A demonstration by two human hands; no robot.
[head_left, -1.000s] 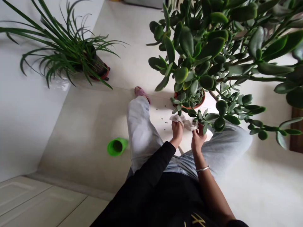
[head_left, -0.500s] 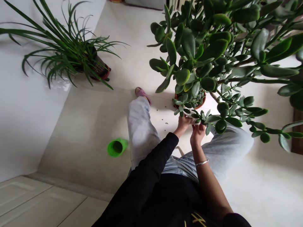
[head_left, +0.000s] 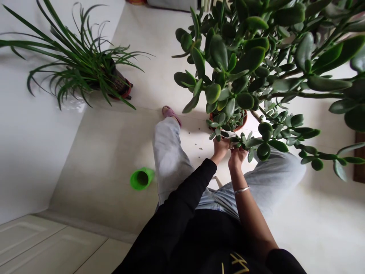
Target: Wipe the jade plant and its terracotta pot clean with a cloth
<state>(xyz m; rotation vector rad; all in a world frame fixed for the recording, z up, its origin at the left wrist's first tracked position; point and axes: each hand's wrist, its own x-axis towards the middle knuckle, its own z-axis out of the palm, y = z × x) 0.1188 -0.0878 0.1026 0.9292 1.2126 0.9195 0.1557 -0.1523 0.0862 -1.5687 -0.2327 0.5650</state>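
A jade plant with thick oval leaves spreads over the upper right, rooted in an orange-brown pot on the floor in front of me. At the pot's near side, under the low leaves, my left hand and my right hand are close together. Both have bent, closed fingers around a small white thing, which looks like a cloth or tissue. Leaves hide much of it and some fingertips. A silver bangle circles my right wrist.
A green cup-like container with dark contents is on the floor at left. Small dark crumbs lie near the pot. A long-leaved potted plant stands by the wall, and white cabinet doors line the lower left.
The view has shifted slightly, and the jade plant's upper leaves appear a little further left. Less of the white thing shows between my hands, which remain at the pot's near side.
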